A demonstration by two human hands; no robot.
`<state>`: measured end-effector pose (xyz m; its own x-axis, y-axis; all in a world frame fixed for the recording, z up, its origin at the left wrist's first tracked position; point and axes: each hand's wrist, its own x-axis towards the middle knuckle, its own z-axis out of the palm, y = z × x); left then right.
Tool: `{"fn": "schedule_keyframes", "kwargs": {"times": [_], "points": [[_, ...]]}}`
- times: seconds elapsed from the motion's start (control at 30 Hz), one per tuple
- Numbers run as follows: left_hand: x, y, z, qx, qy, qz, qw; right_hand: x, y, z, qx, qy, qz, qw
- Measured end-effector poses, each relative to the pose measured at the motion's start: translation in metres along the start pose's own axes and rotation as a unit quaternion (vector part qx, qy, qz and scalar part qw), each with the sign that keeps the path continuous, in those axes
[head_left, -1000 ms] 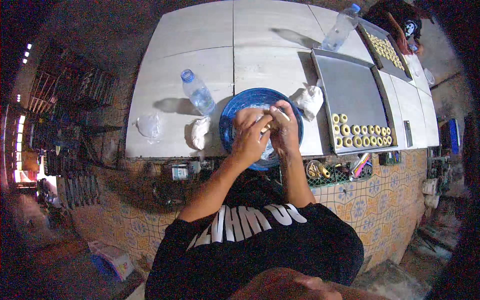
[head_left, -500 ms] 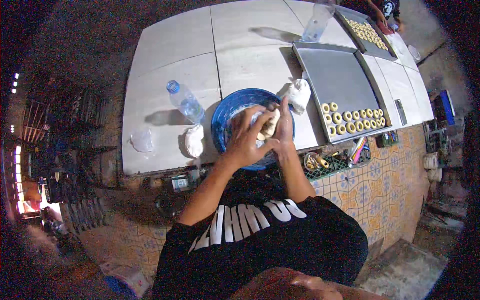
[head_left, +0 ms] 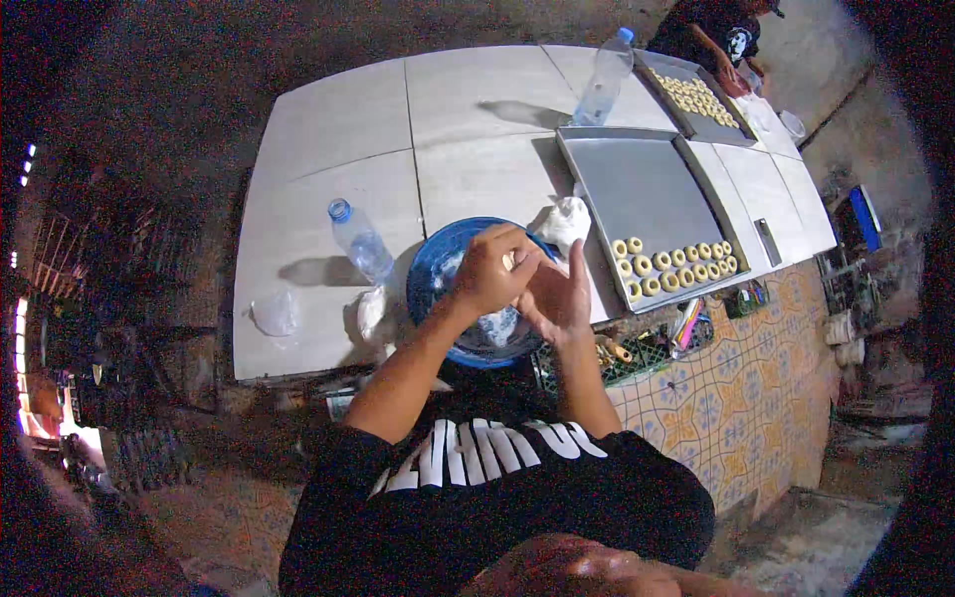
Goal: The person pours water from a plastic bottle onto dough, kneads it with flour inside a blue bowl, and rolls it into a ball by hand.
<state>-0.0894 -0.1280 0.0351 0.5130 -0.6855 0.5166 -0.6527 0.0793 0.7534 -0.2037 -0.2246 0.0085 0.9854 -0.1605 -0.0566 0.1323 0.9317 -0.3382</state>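
Note:
Over a blue basin (head_left: 418,289), my left hand (head_left: 485,277) is closed round a pale lump of dough (head_left: 510,261), mostly hidden by the fingers. Beside it, my right hand (head_left: 559,298) is open, its palm turned toward the left hand and its fingers stretched out. The left fingertips meet the right palm or nearly so; I cannot tell which. White flour (head_left: 497,326) coats the basin's inside below the hands. Right of the basin, a metal tray (head_left: 647,189) carries rows of small ring-shaped dough pieces (head_left: 680,259) along its near edge.
A clear plastic bottle (head_left: 362,244) and white bags (head_left: 370,312) stand left of the basin; another white bag (head_left: 565,223) is behind it. A second bottle (head_left: 604,80) and tray (head_left: 686,117) are farther off, near another person (head_left: 706,40). A phone-like object (head_left: 767,242) lies right.
The left fingers have curled in closer over the dough, covering more of it. The right hand has turned its palm upward more. The whole view has shifted slightly.

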Motion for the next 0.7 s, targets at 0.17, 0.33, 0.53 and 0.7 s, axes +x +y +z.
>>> {"fn": "schedule_keyframes", "kwargs": {"times": [0.17,0.33,0.53,0.7], "points": [[-0.010,-0.015,0.025,-0.014,0.005,-0.002,1.000,0.001,0.006,-0.007,0.056,0.065,0.017,0.996],[-0.014,0.002,0.030,-0.004,-0.052,-0.020,0.998,-0.005,0.003,-0.031,0.035,0.072,0.043,0.996],[-0.022,0.013,0.018,-0.056,-0.153,-0.011,0.987,-0.002,-0.002,-0.029,-0.086,0.210,-0.073,0.971],[-0.036,0.035,0.004,-0.074,-0.215,-0.117,0.967,-0.001,0.004,-0.062,-0.116,0.163,-0.081,0.976]]}}
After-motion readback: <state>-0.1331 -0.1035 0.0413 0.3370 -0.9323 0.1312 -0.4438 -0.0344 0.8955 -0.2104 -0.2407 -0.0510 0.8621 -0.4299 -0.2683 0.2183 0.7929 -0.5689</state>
